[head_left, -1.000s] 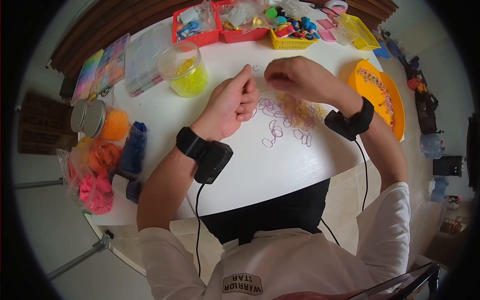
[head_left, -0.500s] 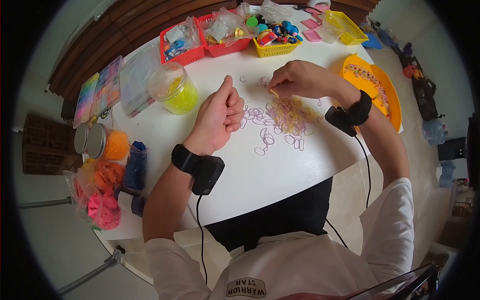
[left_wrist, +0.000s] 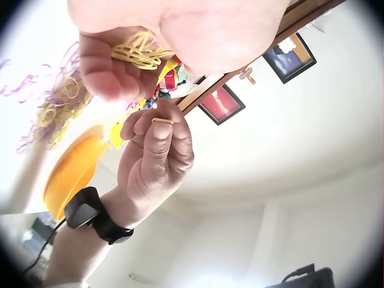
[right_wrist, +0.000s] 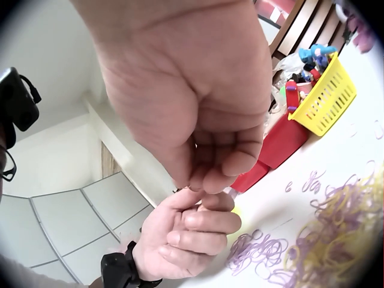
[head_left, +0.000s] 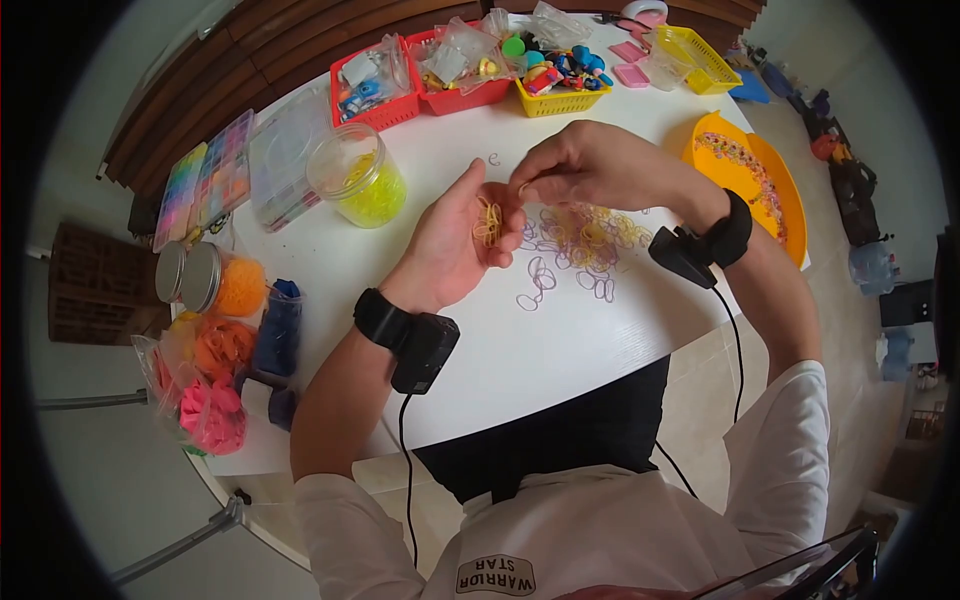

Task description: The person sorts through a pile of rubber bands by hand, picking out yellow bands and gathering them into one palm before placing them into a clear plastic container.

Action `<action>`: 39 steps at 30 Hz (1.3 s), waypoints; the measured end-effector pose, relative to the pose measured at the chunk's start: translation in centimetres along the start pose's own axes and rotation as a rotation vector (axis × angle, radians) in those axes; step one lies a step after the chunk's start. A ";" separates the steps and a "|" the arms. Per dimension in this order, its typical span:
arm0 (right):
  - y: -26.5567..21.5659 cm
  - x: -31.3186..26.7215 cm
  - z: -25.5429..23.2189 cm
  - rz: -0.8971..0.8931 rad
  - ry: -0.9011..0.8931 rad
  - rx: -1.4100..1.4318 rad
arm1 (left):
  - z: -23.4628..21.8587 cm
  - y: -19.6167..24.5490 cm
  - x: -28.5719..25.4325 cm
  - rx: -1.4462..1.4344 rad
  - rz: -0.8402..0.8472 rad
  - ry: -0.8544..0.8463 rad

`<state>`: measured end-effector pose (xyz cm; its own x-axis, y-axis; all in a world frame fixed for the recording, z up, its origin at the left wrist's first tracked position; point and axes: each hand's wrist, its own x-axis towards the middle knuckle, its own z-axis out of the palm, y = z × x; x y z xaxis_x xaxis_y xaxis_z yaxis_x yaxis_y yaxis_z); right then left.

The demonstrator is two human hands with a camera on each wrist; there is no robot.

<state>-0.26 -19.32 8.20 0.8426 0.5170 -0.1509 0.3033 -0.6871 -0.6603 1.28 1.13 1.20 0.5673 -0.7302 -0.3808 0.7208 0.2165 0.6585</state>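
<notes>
My left hand [head_left: 445, 250] is turned palm up over the white table, its fingers curled around a small bunch of yellow rubber bands [head_left: 488, 222]. In the left wrist view these bands [left_wrist: 141, 52] lie as loose loops against the fingers. Just right of it, my right hand [head_left: 595, 165] pinches a single yellow rubber band [left_wrist: 162, 121] between thumb and fingertips. That pinch is close to the left fingertips. Below the right hand spreads a pile of yellow and purple rubber bands [head_left: 590, 240], with purple loops straying towards the front.
An open clear jar of neon-yellow pieces [head_left: 372, 195] stands left of the hands. Red baskets [head_left: 465, 97] and a yellow basket [head_left: 562, 102] line the back. An orange tray of beads [head_left: 790, 205] sits right; jars and bagged material [head_left: 212, 415] crowd the left edge.
The left hand has turned and loosened, so its yellow rubber bands now show. The right hand came up from the pile with a yellow rubber band and moved left to the left hand.
</notes>
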 end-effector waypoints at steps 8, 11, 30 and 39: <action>0.6 0.8 1.0 0.125 0.077 0.209 | -1.4 -0.5 0.7 0.011 0.024 -0.016; 2.5 0.8 0.5 0.016 0.030 -0.173 | -1.4 0.0 0.5 0.017 0.046 0.017; 5.0 -0.9 0.5 -0.078 0.005 -0.277 | -1.0 -0.5 0.6 0.036 0.040 0.077; 3.1 -1.2 -0.1 0.002 0.112 -0.064 | 0.3 0.4 -0.1 0.090 0.102 0.093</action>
<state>-0.28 -22.09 6.45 0.8866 0.4578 -0.0664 0.3264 -0.7208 -0.6115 1.44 1.09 1.67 0.6730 -0.6436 -0.3644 0.6214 0.2247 0.7506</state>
